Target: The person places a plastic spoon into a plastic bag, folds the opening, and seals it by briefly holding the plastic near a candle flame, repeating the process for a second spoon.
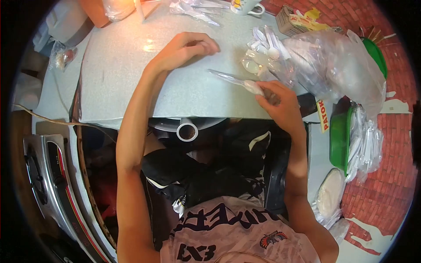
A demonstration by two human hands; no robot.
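Over the back middle of the grey table (114, 87), my left hand (190, 49) has its fingers loosely curled, with nothing visible in them. My right hand (276, 98) pinches one end of a narrow clear plastic bag (239, 81) with something white at the held end. The bag's thin pointed end reaches left over the table. Just beyond my right hand lie small packets and clear-wrapped white pieces (268, 48). A large clear plastic bag (351, 65) stands to their right.
A candle (139, 11) burns at the back left. At the back are a mug (245, 7), loose plastic wrappers (195, 9) and a woven basket (287, 21). A green basket (340, 140) holds wrapped white items at right. A gas stove (61, 188) is at lower left.
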